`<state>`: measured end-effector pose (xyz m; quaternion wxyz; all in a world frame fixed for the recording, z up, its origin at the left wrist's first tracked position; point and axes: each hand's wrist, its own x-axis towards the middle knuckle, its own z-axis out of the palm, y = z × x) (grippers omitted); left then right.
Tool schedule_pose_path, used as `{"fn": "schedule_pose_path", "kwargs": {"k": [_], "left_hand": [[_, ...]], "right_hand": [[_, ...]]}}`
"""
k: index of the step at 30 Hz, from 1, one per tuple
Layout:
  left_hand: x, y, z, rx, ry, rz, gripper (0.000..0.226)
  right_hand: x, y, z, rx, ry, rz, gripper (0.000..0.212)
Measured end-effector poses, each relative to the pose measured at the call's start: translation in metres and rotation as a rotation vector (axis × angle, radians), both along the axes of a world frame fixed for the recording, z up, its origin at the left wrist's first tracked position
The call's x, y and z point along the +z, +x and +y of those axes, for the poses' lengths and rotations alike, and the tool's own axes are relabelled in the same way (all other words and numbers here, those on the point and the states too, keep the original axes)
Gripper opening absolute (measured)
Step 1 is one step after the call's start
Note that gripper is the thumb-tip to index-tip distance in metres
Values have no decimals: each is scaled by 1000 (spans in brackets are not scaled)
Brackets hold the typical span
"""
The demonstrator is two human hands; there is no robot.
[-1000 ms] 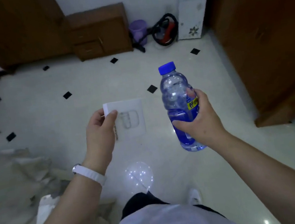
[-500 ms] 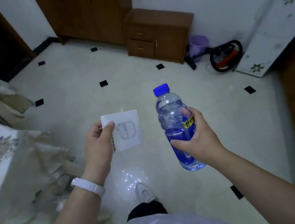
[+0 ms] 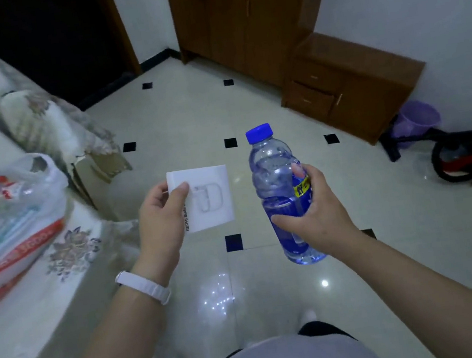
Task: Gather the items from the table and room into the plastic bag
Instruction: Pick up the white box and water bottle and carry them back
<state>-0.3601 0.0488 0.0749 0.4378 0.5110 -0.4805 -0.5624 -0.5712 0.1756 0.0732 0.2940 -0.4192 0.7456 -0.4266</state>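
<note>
— Where does the plastic bag [image 3: 5, 211] sit?

— On the cloth-covered surface [image 3: 48, 296], slack and bulging. Red, white and blue packaging shows through its clear film.

— And the person's hands?

— Both are off to the right of the bag, held out over the tiled floor [image 3: 178, 120] and well apart from the bag. The left hand [image 3: 161, 216] is the nearer one. It holds a white earbuds box [image 3: 210, 197] by the box's left edge, with the thumb on the printed face and the other fingers [image 3: 155, 194] curled behind. A white wristband [image 3: 143, 286] circles that wrist.

— The right hand [image 3: 318, 215]?

— It is farther from the bag, just beyond the box. Its fingers [image 3: 297, 170] wrap round the middle of a water bottle [image 3: 273, 173], with the thumb low on the blue label. The bottle stands nearly upright, leaning a little, and its blue cap is on. Box and bottle are near each other but do not touch.

— So neither item is in the bag?

— Neither one — both are in hand, to the right of it.

— What lies beyond?

— Across the room from the bag, a brown nightstand [image 3: 347, 93] stands against the wall beside a wardrobe [image 3: 235, 12]. Farther from the bag are a purple bucket [image 3: 417, 120] and a red appliance [image 3: 468, 159] ringed by a black hose.
</note>
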Motion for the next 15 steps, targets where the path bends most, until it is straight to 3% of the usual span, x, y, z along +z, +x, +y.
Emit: {"fn": "schedule_pose_path", "kwargs": {"k": [15], "left_hand": [[0, 0, -183, 446, 46, -175, 13]], "right_hand": [[-27, -23, -298, 454, -6, -163, 83]]}}
